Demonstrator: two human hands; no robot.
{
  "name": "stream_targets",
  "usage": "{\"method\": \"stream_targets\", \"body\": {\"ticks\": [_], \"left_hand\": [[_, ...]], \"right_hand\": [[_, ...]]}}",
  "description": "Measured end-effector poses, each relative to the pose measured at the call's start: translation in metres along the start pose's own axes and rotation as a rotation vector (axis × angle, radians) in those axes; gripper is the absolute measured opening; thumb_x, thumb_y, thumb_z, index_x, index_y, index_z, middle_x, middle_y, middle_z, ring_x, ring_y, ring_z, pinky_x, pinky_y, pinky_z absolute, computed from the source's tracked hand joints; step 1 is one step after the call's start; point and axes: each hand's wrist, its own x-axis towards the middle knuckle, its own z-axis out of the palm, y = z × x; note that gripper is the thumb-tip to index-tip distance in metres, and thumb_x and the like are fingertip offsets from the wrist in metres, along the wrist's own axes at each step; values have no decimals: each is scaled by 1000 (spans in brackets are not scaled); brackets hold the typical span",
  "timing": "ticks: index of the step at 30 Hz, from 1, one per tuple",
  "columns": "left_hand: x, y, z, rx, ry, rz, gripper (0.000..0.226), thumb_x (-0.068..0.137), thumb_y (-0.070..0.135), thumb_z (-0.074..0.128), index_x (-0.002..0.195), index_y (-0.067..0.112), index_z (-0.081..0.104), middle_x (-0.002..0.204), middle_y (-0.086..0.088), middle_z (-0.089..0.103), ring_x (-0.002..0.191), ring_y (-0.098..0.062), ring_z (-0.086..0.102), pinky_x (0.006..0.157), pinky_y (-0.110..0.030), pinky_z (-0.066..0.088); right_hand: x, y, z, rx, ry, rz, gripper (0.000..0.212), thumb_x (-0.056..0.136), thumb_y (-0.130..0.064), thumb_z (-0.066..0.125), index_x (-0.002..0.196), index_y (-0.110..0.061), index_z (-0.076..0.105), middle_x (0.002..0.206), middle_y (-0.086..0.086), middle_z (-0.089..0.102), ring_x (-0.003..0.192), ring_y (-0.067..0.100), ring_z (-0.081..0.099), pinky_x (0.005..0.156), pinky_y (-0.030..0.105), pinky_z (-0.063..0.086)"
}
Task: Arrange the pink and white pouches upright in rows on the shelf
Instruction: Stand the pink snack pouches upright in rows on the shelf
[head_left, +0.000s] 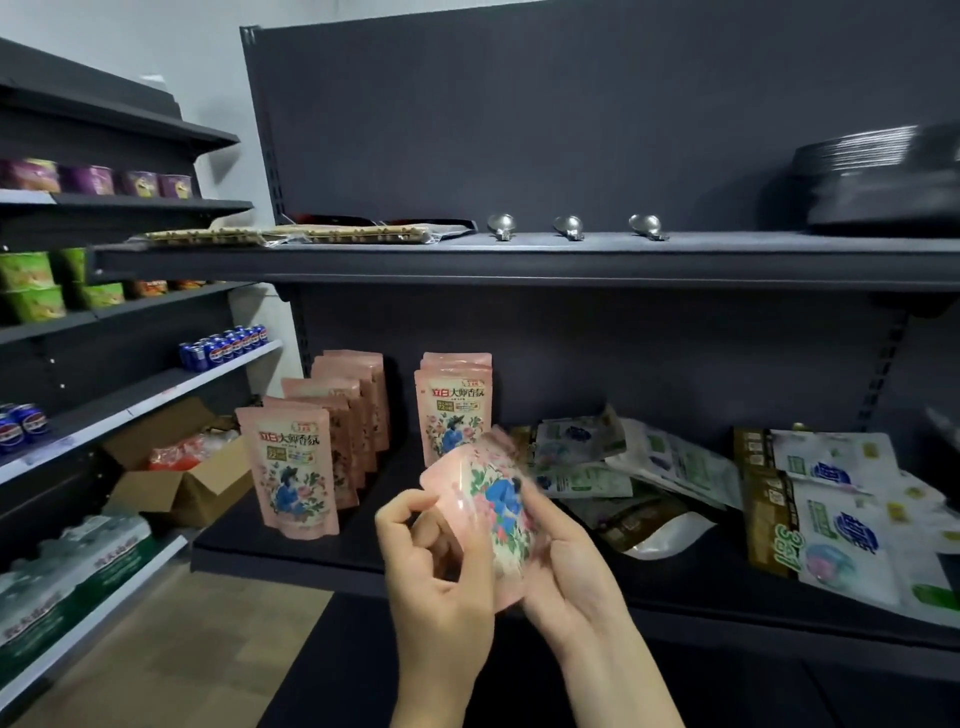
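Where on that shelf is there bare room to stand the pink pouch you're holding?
Bare shelf lies between the left pink row and the second pink row, also in front of that second row. Right of it, the heap of white pouches is crowded.

both hands raised close together, left hand (434, 561) fingers curled, right hand (563, 558) cupped, gripping.
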Motion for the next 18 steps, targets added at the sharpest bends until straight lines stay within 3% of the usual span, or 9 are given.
{"method": "stream_targets", "body": {"ticks": [3,5,7,8,10,13,16,18], "left_hand": [[4,-5,1,-2,-40,-61,45,79,4,68,95,39,44,86,15,73,78,-3,69,58,-20,54],[10,-10,-1,72,-93,-133,44,82,4,67,106,32,45,79,23,72,71,2,68,57,-15,53],[19,-16,-5,215,-147,-183,51,78,21,72,118,31,41,68,10,70,61,-5,64,62,-20,53],[26,-18,-9,282,-170,-199,56,74,31,74,118,35,40,59,0,64,56,-8,60,64,-22,51],[43,-21,-15,396,-203,-193,47,67,44,77,104,36,49,54,2,51,52,-6,49,60,-16,43],[62,-21,-23,498,-276,-153,32,62,47,78,85,35,60,78,11,61,70,-3,57,62,-14,44],[76,-25,-27,549,-352,-94,33,64,48,77,88,44,56,100,20,56,94,5,54,75,-12,41],[85,-27,-30,541,-428,-78,34,68,42,77,95,45,56,102,23,58,96,9,54,75,-8,42]], "right_hand": [[2,-16,0,-135,59,-350,64,76,5,63,133,-15,41,114,20,66,94,30,70,70,42,60],[-1,-26,5,-305,-19,-491,61,80,11,58,130,-19,43,116,17,66,98,29,70,70,40,60],[0,-34,9,-443,-99,-543,55,81,12,57,129,-12,46,115,14,68,103,28,68,75,38,59],[1,-37,11,-494,-114,-565,54,79,11,58,127,-12,48,114,12,69,103,27,68,78,37,59],[5,-39,16,-554,-126,-589,51,73,6,62,118,-16,54,110,8,72,100,23,70,78,35,59],[12,-39,22,-605,-139,-596,45,68,2,64,109,-17,57,104,7,74,96,22,71,72,31,59],[20,-39,25,-686,-134,-580,45,73,5,64,112,-14,56,105,9,73,97,23,71,75,33,59],[26,-38,28,-757,-115,-558,44,78,9,63,115,-13,55,105,10,73,97,24,71,77,33,59]]}}
